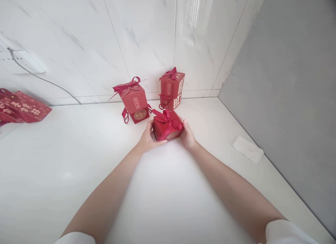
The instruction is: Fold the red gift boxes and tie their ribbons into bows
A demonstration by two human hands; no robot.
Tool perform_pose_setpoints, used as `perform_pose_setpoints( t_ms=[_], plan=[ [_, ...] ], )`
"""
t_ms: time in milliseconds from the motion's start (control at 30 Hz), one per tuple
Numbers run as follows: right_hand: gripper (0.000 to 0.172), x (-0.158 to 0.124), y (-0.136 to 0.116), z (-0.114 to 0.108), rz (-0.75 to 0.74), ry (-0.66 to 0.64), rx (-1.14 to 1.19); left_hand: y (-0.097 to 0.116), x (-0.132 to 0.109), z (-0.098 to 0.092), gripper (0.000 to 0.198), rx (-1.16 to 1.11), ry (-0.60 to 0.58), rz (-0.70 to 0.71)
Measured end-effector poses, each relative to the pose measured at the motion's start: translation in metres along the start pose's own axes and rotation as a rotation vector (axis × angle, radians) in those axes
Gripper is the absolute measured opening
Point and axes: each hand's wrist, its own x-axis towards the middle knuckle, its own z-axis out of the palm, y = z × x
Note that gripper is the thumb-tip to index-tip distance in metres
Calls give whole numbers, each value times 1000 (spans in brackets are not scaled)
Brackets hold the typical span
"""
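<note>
Near stacked boxes (170, 89) — left hand (147, 139), right hand (188, 136) clasping red box (162, 129) (bow (168, 118) atop)

The picture is bright. White streaks shine on the glossy white marble-patterned wall tiles (147, 34), and a pale spot glows on the smooth white tabletop (52, 188). Soft, faint shadows lie beside the bare arms (105, 195). The flat grey wall (283, 79) looks duller. Straight lines lean outward, and the small red square box with a ribbon bow (168, 126) looks a bit blurry.
</note>
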Motion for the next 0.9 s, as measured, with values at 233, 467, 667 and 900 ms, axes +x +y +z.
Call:
perform_pose_setpoints(
  t_ms=[233, 467, 667, 900],
  plan=[
    [78, -1, -4, 2, -26, 10, 41, 8, -2, 13, 92, 296, 241, 234],
    [69, 0, -6, 7, -29, -33, 31, 9, -4, 12, 97, 463, 294, 308],
    [72, 3, -2, 0, 20, 14, 78, 8, -4, 12, 91, 443, 283, 166],
    [59, -1, 7, -3, 5, -17, 16, -7, -2, -1, 74, 81, 256, 141]
  ],
)
